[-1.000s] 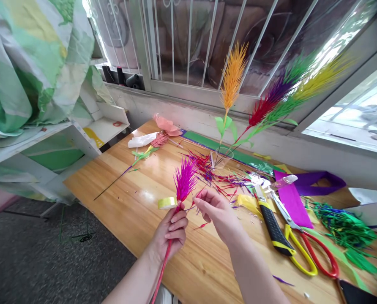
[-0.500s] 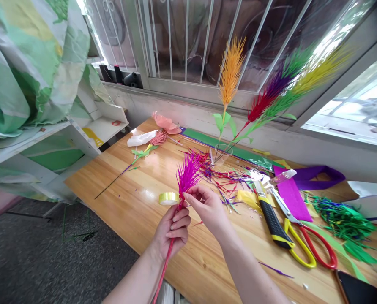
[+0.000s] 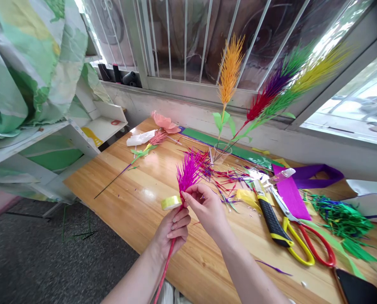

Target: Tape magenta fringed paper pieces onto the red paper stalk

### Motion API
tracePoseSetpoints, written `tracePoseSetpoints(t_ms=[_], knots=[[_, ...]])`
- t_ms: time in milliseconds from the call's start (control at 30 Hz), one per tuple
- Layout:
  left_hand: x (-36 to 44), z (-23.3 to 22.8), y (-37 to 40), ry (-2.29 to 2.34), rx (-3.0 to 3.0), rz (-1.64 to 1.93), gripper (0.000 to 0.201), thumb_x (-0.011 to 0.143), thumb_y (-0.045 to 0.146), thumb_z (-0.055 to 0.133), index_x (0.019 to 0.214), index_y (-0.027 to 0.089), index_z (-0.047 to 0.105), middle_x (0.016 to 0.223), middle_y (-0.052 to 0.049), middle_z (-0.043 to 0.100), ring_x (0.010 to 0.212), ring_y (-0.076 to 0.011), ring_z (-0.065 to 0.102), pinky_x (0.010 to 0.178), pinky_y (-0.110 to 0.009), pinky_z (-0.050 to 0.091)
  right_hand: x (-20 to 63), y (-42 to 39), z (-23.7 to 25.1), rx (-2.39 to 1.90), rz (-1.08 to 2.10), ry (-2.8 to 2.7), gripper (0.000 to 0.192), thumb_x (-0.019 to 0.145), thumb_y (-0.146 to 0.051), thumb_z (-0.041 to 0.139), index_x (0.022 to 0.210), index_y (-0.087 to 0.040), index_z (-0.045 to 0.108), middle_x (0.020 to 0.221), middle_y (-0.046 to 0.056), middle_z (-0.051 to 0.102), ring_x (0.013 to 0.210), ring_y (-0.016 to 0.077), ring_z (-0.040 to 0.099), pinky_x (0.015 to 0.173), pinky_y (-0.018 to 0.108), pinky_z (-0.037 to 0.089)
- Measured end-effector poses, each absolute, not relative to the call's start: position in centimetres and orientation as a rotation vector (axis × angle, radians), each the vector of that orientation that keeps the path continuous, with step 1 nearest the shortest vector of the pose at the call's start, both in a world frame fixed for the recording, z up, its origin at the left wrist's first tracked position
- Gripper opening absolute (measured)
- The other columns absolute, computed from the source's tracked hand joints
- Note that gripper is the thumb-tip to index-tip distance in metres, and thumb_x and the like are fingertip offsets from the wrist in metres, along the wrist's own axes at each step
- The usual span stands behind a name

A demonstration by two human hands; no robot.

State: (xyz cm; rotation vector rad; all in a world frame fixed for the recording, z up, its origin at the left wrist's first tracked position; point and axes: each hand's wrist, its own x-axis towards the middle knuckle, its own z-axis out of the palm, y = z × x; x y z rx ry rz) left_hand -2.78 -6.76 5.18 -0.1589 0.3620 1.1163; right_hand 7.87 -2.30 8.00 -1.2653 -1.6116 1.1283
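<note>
magenta plume point(image 3: 188, 172) up over the wooden table point(image 3: 118, 190) by the barred window, spikes aimed up and away, pink stem point(image 3: 165, 270) running back down. left hand point(image 3: 172, 230) fisted round the stem, right hand point(image 3: 207, 207) pinching at the plume's base. tape roll point(image 3: 171, 202) just beside, utility knife point(image 3: 272, 219) and scissors point(image 3: 305, 242) off right.

Head camera looks down (close) over the table point(image 3: 137, 198).

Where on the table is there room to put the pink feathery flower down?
Bare wood lies left of the tape roll, between it and the long thin stem, out to the table edge. The right is crowded: utility knife, scissors, green scraps.
</note>
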Motion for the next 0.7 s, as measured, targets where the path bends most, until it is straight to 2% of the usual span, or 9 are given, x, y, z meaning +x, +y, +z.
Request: tracePoseSetpoints(t_ms=[167,267,533,633,700], knots=[[-2.8,5.1,-6.7,0.38,-0.136,1.118,0.028,0.088,0.013,0.033,0.065,0.01,0.051,0.047,0.008,0.027,0.031,0.0009,0.028,0.021,-0.002,0.017,8.0,-2.7,8.1,-1.283,0.992,-1.688,0.01,0.077,-0.028,0.053,0.074,-0.019,0.057,0.064,0.0,0.058,0.055,0.0114,0.048,0.053,0.023,0.038],[-2.9,5.0,-6.8,0.397,-0.114,1.127,0.027,0.087,0.012,0.034,0.068,0.01,0.052,0.047,0.008,0.027,0.031,0.001,0.027,0.021,-0.002,0.017,8.0,-2.8,8.2,-1.282,0.989,-1.702,0.009,0.078,-0.027,0.053,0.076,-0.019,0.056,0.065,0.0,0.057,0.055,0.0115,0.048,0.053,0.023,0.038],[-2.8,4.7,-6.5,0.471,-0.023,1.163,0.018,0.075,0.017,0.057,0.061,0.013,0.048,0.045,0.01,0.026,0.031,0.0014,0.018,0.021,-0.004,0.012,7.8,-2.8,8.5,-1.238,1.031,-1.626,0.012,0.079,-0.03,0.053,0.077,-0.02,0.049,0.063,-0.002,0.053,0.054,0.0107,0.049,0.05,0.022,0.039],[-2.6,4.7,-6.4,0.512,0.028,1.192,0.019,0.069,0.02,0.063,0.06,0.013,0.048,0.045,0.01,0.027,0.032,0.0018,0.015,0.023,-0.005,0.011,8.2,-3.1,9.2,-1.141,0.866,-1.75,0.012,0.081,-0.032,0.052,0.084,-0.02,0.05,0.071,-0.001,0.054,0.057,0.0109,0.049,0.054,0.024,0.042],[-2.5,4.5,-6.3,0.546,0.065,1.226,0.019,0.067,0.021,0.066,0.062,0.013,0.049,0.044,0.011,0.028,0.032,0.0017,0.015,0.024,-0.007,0.011,8.5,-3.4,9.8,-1.017,0.68,-1.954,0.024,0.078,-0.035,0.056,0.097,-0.021,0.05,0.085,0.003,0.056,0.066,0.013,0.051,0.062,0.026,0.044]])
